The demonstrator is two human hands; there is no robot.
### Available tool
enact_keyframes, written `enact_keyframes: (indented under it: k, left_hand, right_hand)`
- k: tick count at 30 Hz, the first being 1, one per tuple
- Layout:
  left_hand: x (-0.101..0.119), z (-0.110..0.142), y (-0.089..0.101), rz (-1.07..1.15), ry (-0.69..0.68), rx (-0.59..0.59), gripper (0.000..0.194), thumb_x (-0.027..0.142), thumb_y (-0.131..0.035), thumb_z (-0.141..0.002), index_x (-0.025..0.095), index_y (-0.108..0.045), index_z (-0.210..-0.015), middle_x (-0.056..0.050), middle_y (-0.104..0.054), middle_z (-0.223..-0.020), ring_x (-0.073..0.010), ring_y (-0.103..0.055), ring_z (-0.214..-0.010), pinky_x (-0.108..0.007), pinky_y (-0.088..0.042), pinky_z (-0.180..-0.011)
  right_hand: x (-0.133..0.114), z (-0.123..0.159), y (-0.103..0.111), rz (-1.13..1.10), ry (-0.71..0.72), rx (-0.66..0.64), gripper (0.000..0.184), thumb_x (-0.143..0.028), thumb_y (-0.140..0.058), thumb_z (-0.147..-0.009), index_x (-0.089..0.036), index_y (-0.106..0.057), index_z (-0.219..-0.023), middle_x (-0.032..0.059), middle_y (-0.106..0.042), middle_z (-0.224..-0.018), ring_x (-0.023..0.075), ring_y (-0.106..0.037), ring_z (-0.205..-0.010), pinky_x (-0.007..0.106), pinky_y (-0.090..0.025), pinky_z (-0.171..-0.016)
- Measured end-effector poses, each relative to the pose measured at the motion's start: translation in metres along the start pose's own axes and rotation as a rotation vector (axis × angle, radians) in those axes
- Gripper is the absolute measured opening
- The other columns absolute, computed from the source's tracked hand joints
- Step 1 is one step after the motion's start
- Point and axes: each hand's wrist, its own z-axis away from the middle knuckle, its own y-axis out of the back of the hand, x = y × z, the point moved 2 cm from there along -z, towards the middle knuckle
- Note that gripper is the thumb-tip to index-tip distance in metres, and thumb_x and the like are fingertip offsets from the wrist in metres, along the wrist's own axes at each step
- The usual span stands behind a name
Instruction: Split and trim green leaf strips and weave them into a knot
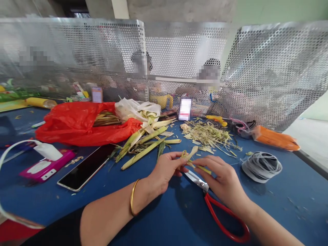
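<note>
My left hand [167,168], with a gold bangle on the wrist, pinches a small bundle of pale plant strips [191,154] between thumb and fingers. Against the same strips, from the other side, my right hand [222,174] closes on a thin yellow-green end. Beneath the hands lie scissors [205,186] with red handles, the blades partly covered. Just beyond my left hand are several green and yellowish stalks [145,150]. A heap of shredded plant trimmings [208,135] rests farther off, ahead of my right hand.
On the blue table [164,212] stand a red plastic bag [71,119], a dark phone [85,167] and a magenta power strip [47,165] at left. A spool of grey cord [261,167] and an orange packet [275,138] lie right. Perforated metal panels [184,51] rise behind, people beyond.
</note>
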Motion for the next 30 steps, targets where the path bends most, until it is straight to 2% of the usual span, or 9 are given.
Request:
enact_keyframes:
  k: [3, 5, 8, 11, 14, 22, 27, 30]
  left_hand:
    - [0.001, 0.004, -0.003, -0.039, -0.024, -0.01, 0.028, 0.022, -0.072, -0.07, 0.015, -0.065, -0.096, -0.002, -0.07, -0.069, -0.0095, -0.06, -0.051, -0.018, -0.039, -0.046]
    - [0.001, 0.007, -0.005, -0.078, -0.044, -0.011, 0.027, 0.02, -0.071, -0.071, 0.016, -0.059, -0.095, 0.0, -0.068, -0.063, -0.0103, -0.058, -0.047, -0.019, -0.039, -0.046]
    - [-0.001, 0.01, -0.009, -0.132, -0.071, -0.065, 0.026, 0.021, -0.07, -0.071, 0.018, -0.052, -0.09, 0.001, -0.066, -0.059, -0.0108, -0.058, -0.046, -0.019, -0.041, -0.047]
    - [-0.004, 0.011, -0.01, -0.144, -0.089, -0.108, 0.025, 0.02, -0.069, -0.071, 0.019, -0.05, -0.088, 0.003, -0.064, -0.059, -0.0101, -0.059, -0.048, -0.019, -0.043, -0.049]
    - [-0.006, 0.009, -0.01, -0.114, -0.079, -0.126, 0.024, 0.016, -0.066, -0.071, 0.019, -0.05, -0.088, 0.006, -0.061, -0.057, -0.0079, -0.056, -0.045, -0.018, -0.044, -0.05]
    - [-0.008, 0.007, -0.01, -0.109, -0.096, -0.149, 0.023, 0.019, -0.067, -0.073, 0.018, -0.05, -0.089, 0.007, -0.059, -0.056, -0.0063, -0.054, -0.044, -0.016, -0.042, -0.048]
    - [-0.008, 0.01, -0.014, -0.134, -0.08, -0.125, 0.021, 0.012, -0.064, -0.073, 0.016, -0.051, -0.089, 0.007, -0.059, -0.056, -0.0065, -0.054, -0.044, -0.016, -0.039, -0.047]
    - [-0.007, 0.01, -0.014, -0.185, -0.065, -0.099, 0.018, 0.01, -0.064, -0.073, 0.013, -0.057, -0.09, 0.004, -0.062, -0.058, -0.0067, -0.055, -0.044, -0.017, -0.04, -0.048]
  right_hand:
    - [-0.001, 0.001, -0.002, -0.209, -0.016, 0.044, 0.014, -0.025, -0.057, -0.091, -0.024, -0.07, -0.096, 0.004, -0.069, -0.089, 0.017, -0.064, -0.084, 0.027, -0.05, -0.074]
    - [0.001, 0.0, -0.005, -0.342, -0.092, 0.109, 0.015, -0.028, -0.057, -0.091, -0.022, -0.071, -0.089, 0.0044, -0.069, -0.089, 0.0175, -0.064, -0.084, 0.028, -0.051, -0.075]
    - [0.005, -0.001, -0.009, -0.548, -0.311, 0.132, 0.018, -0.034, -0.057, -0.089, -0.02, -0.069, -0.087, 0.002, -0.068, -0.076, 0.015, -0.063, -0.067, 0.027, -0.051, -0.066]
    - [0.006, -0.001, -0.011, -0.655, -0.511, 0.128, 0.023, -0.04, -0.065, -0.082, -0.018, -0.063, -0.079, -0.0016, -0.062, -0.063, 0.0112, -0.054, -0.052, 0.024, -0.045, -0.053]
    - [0.007, -0.001, -0.011, -0.643, -0.596, 0.097, 0.029, -0.042, -0.069, -0.076, -0.017, -0.059, -0.067, -0.0013, -0.058, -0.061, 0.0104, -0.049, -0.052, 0.023, -0.04, -0.051]
    - [0.02, 0.003, -0.018, -0.539, -0.66, -0.086, 0.024, -0.038, -0.063, -0.074, -0.018, -0.057, -0.061, -0.0036, -0.048, -0.055, 0.011, -0.043, -0.053, 0.024, -0.032, -0.051]
    - [0.026, 0.005, -0.022, -0.512, -0.659, -0.161, 0.02, -0.032, -0.06, -0.071, -0.019, -0.052, -0.059, -0.0045, -0.046, -0.056, 0.0107, -0.041, -0.054, 0.024, -0.031, -0.051]
    - [0.025, 0.006, -0.022, -0.506, -0.683, -0.189, 0.017, -0.031, -0.058, -0.071, -0.019, -0.052, -0.061, -0.0048, -0.046, -0.055, 0.0109, -0.041, -0.052, 0.024, -0.031, -0.05]
